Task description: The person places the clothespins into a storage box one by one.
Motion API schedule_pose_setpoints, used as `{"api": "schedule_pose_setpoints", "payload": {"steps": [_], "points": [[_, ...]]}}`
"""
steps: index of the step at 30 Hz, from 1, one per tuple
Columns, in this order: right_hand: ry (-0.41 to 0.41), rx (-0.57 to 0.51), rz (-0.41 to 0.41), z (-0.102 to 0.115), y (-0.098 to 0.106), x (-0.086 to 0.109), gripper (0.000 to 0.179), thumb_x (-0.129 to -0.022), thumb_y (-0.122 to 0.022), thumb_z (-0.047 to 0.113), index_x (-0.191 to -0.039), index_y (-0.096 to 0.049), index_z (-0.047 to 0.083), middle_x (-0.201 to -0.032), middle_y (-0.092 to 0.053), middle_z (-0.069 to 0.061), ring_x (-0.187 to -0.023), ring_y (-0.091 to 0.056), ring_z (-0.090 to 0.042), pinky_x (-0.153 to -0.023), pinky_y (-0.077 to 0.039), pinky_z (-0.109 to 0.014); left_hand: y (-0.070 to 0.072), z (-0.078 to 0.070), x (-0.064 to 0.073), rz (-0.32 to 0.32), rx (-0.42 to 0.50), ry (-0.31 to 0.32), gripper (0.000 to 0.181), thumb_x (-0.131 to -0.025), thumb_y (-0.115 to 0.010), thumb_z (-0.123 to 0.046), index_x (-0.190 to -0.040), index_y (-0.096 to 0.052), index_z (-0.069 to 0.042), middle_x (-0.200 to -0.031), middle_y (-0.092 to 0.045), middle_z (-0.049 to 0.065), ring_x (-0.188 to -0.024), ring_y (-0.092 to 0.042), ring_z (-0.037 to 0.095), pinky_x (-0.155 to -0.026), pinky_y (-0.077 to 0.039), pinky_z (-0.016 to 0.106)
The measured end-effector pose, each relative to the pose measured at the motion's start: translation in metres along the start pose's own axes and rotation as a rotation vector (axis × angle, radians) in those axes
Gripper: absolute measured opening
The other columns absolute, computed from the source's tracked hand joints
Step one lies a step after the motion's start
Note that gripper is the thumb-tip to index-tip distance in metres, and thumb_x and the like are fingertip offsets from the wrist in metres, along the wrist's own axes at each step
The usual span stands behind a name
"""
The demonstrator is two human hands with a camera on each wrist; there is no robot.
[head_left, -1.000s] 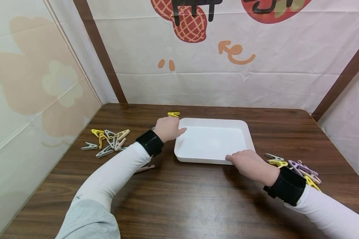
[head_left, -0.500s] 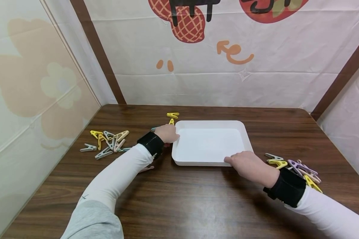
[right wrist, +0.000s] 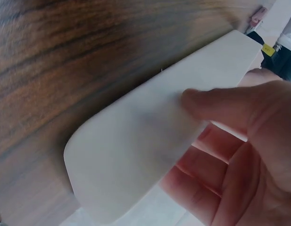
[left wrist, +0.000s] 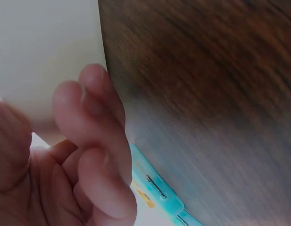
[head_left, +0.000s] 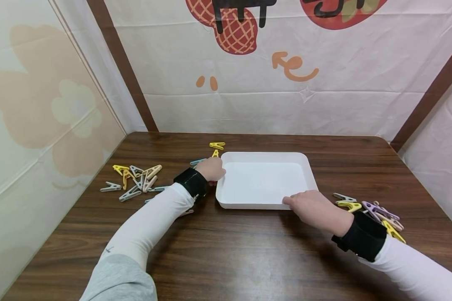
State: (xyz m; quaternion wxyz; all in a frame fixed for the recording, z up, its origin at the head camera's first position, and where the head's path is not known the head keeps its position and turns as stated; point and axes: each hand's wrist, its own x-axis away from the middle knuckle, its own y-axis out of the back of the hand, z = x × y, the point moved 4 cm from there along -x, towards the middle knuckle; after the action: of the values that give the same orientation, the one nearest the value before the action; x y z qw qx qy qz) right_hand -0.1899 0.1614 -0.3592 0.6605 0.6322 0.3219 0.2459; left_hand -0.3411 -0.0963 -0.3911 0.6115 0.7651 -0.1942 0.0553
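One white tray (head_left: 263,180): right hand (head_left: 318,210) pinches near side; left hand (head_left: 210,168) loosely curled at left side, its grip we cannot tell.

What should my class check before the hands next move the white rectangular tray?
1. Right hand gripping the white rectangular tray on its near side: ok.
2. Left hand gripping its left side: cannot tell; contact is partly hidden.
3. Left side free of clips: not ok; light-blue plastic clothespin beside the left hand, yellow plastic clothespin near the far left corner.
4. Purple plastic clothespin on the right apart from the tray: ok.
5. Underside touching the dark brown wooden table: cannot tell.
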Motion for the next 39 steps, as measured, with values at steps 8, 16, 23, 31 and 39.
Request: {"api": "schedule_pose_setpoints", "payload": {"steps": [8, 16, 23, 31, 39], "points": [[-0.078, -0.071, -0.132, -0.023, 0.027, 0.011, 0.012, -0.086, -0.072, 0.011, -0.097, -0.068, 0.012, -0.077, -0.067, 0.008, -0.058, -0.056, -0.004, -0.051, -0.044, -0.028, 0.004, -0.005, 0.008, -0.006, -0.009, -0.002, 0.022, -0.099, -0.047, -0.018, -0.094, -0.062, -0.002, -0.062, -0.063, 0.007, -0.050, -0.060, 0.017, -0.056, -0.046, 0.030], [-0.274, -0.098, -0.110, -0.067, 0.046, 0.031, 0.013, -0.091, -0.066, 0.014, -0.103, -0.069, 0.008, -0.083, -0.069, 0.003, -0.070, -0.062, -0.012, -0.059, -0.049, -0.036, 0.004, -0.005, 0.009, 0.009, -0.002, 0.007, 0.022, -0.100, -0.047, -0.018, -0.098, -0.062, -0.001, -0.062, -0.064, 0.007, -0.051, -0.060, 0.017, -0.055, -0.045, 0.029], [-0.405, -0.161, 0.050, -0.094, 0.027, 0.044, 0.024, -0.089, -0.069, 0.016, -0.105, -0.066, 0.000, -0.090, -0.069, -0.007, -0.081, -0.066, -0.024, -0.067, -0.052, -0.044, 0.003, -0.003, 0.008, 0.003, -0.008, 0.008, 0.022, -0.100, -0.047, -0.018, -0.097, -0.061, -0.001, -0.063, -0.063, 0.008, -0.051, -0.061, 0.018, -0.056, -0.045, 0.030], [-0.473, -0.171, 0.273, -0.104, -0.001, 0.052, 0.047, -0.081, -0.078, 0.023, -0.113, -0.059, -0.006, -0.102, -0.064, -0.020, -0.091, -0.063, -0.034, -0.071, -0.051, -0.049, 0.001, 0.000, 0.005, -0.004, -0.021, -0.002, 0.021, -0.099, -0.047, -0.018, -0.094, -0.061, -0.002, -0.061, -0.063, 0.006, -0.048, -0.060, 0.016, -0.056, -0.046, 0.029], [-0.479, -0.104, 0.314, -0.107, -0.007, 0.053, 0.043, -0.078, -0.080, 0.025, -0.102, -0.061, -0.003, -0.090, -0.059, -0.014, -0.079, -0.061, -0.029, -0.064, -0.050, -0.046, -0.001, 0.002, -0.001, -0.010, -0.016, -0.014, 0.021, -0.098, -0.047, -0.017, -0.094, -0.061, -0.002, -0.061, -0.063, 0.008, -0.049, -0.061, 0.018, -0.055, -0.046, 0.030]]}}
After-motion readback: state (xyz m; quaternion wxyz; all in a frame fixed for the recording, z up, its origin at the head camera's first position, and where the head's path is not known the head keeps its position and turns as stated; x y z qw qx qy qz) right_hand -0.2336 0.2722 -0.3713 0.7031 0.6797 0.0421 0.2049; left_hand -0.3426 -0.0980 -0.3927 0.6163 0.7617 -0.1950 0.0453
